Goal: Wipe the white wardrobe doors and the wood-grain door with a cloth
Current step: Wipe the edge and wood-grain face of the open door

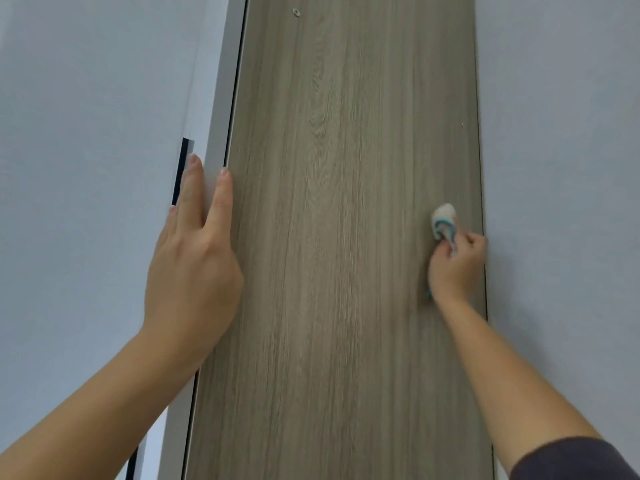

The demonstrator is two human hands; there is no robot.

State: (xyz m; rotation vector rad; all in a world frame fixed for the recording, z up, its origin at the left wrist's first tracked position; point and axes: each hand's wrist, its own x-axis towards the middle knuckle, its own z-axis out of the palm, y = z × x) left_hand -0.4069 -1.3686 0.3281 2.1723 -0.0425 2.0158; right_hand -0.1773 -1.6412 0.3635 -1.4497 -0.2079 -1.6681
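The wood-grain door (pixel 339 237) fills the middle of the view, tall and narrow. My right hand (pixel 455 268) grips a bunched white cloth with a teal edge (pixel 443 221) and presses it against the door near its right edge. My left hand (pixel 194 265) rests with straight fingers on the pale frame (pixel 221 109) at the door's left edge, next to the white wardrobe door (pixel 86 168). A second white door panel (pixel 561 168) lies to the right.
A dark vertical gap or handle strip (pixel 180 171) runs along the white door's edge just behind my left fingertips. A small screw fitting (pixel 296 11) sits near the top of the wood-grain door.
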